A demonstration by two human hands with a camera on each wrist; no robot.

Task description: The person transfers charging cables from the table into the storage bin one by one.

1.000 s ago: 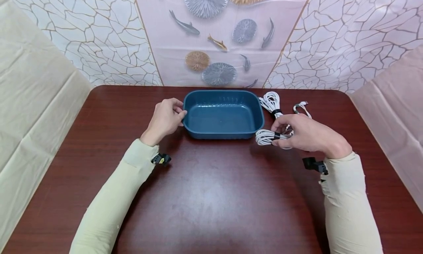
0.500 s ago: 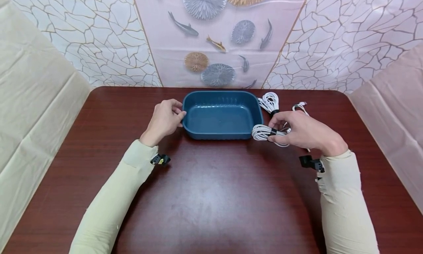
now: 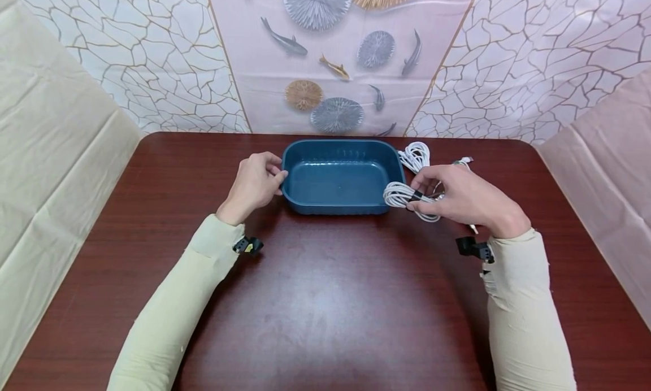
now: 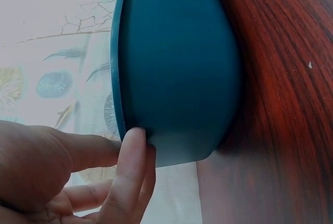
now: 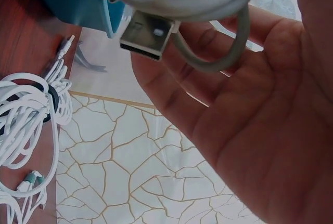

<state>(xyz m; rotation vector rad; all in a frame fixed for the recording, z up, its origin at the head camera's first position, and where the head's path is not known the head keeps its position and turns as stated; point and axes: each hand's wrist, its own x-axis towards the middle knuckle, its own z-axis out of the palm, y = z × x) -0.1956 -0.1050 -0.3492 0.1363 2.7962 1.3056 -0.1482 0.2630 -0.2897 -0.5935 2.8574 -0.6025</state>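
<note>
A dark blue rectangular plastic basin stands on the table, nothing in it. At its left end my left hand pinches the rim, thumb on one side and fingers on the other, as the left wrist view shows. My right hand holds a coiled white USB cable by its black strap, between thumb and fingers. This coil overlaps the basin's front right corner in the head view. Close up in the right wrist view, its metal USB plug hangs below the loops.
A second white cable coil with a black strap lies right of the basin. Behind my right hand, partly hidden, is another white cable. The dark red wooden table ends at a patterned cloth backdrop.
My right hand has lifted the coiled cable and carried it left, up to the basin's front right corner. The left hand has stayed at the basin's rim.
</note>
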